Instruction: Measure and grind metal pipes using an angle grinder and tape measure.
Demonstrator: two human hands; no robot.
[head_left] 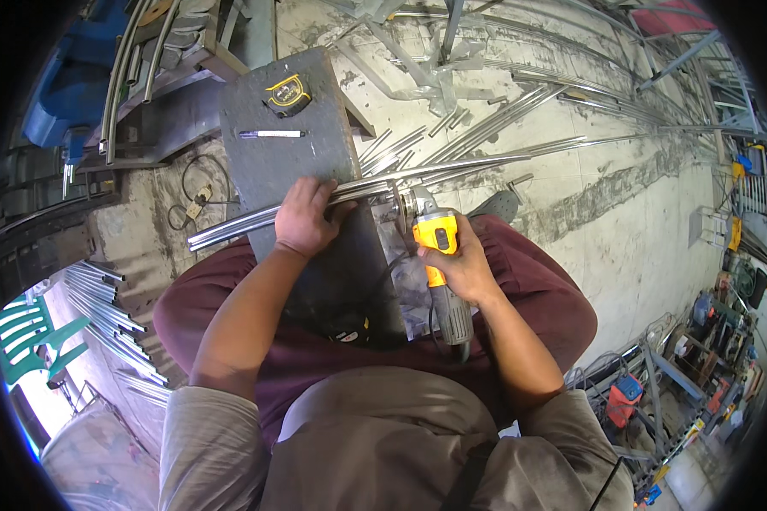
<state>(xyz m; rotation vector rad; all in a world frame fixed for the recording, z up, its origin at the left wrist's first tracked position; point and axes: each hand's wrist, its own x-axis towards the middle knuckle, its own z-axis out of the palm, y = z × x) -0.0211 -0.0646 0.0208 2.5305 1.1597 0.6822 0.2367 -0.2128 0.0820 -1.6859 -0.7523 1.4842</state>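
Person seated low, maroon trousers (533, 294), knees either side of a dark grey board (268, 175). Board surface is scuffed, its right edge worn to brown. Long shiny tubes (239, 226) lie across it at a slant, left ends overhanging the board, the far ends running well out to the right over the floor.

Left hand (305, 220): closed over the tubes from above, fingers wrapped on the far side, holding them on the board. Right hand (462, 266): closed around the yellow body of a grinder (435, 233), thumb across it, full grip. Grinder sits just right of the board; its disc (402, 207) is right at the tubes. Can't tell from here if it touches.

Far end of the board: tape measure (288, 97), yellow and black, with a marker (272, 134) lying nearer the hands. Dark roundish thing (349, 329) by the lap, too shaded to identify.

Room: pale concrete floor (635, 247), stained, with a rough dark band across it. More loose tubes (494, 123) scattered ahead, a bundle of tubes (109, 315) off to the left. Green plastic chair (32, 339) beyond that. Blue machine (70, 81) far left. Cord with a pale block (199, 204) left of the board. Right side is cluttered: red and blue box (624, 399), metal frames (677, 375).
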